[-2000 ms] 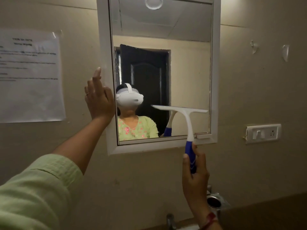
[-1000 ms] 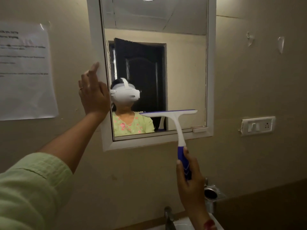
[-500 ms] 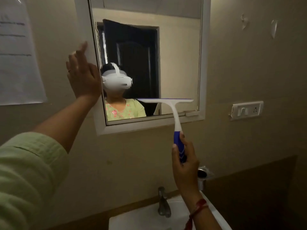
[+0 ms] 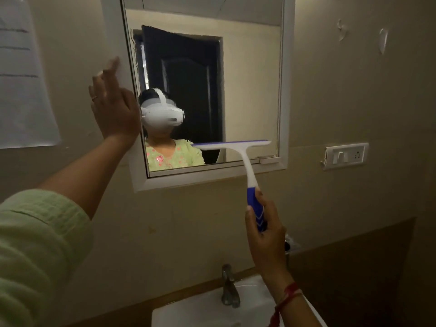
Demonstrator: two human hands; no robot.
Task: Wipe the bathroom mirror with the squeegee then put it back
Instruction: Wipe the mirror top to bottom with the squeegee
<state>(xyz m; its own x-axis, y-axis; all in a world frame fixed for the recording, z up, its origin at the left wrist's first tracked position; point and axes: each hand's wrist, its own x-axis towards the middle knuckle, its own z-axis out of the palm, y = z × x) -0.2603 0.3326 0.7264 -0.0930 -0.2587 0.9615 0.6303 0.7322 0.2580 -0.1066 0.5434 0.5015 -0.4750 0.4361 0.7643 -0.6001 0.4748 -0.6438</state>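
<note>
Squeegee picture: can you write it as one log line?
right hand: holds squeegee | blade: low on mirror | left hand: on frame

Bathroom; framed mirror (image 4: 254,74) on beige wall, white sink (image 4: 203,310) with tap (image 4: 229,287) below; switch plate (image 4: 345,156) to the right.

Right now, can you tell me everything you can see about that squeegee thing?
The squeegee is T-shaped and looks like plastic. Its long white head carries a thin blue strip along the top edge and sits nearly level across the lower right part of the mirror; whether it presses on the glass cannot be told. A white neck slopes down, crossing the mirror's white frame, into a blue handle with pale chevron marks. The right hand holds that handle from below, fingers wrapped around it. Nothing else touches it.
</note>
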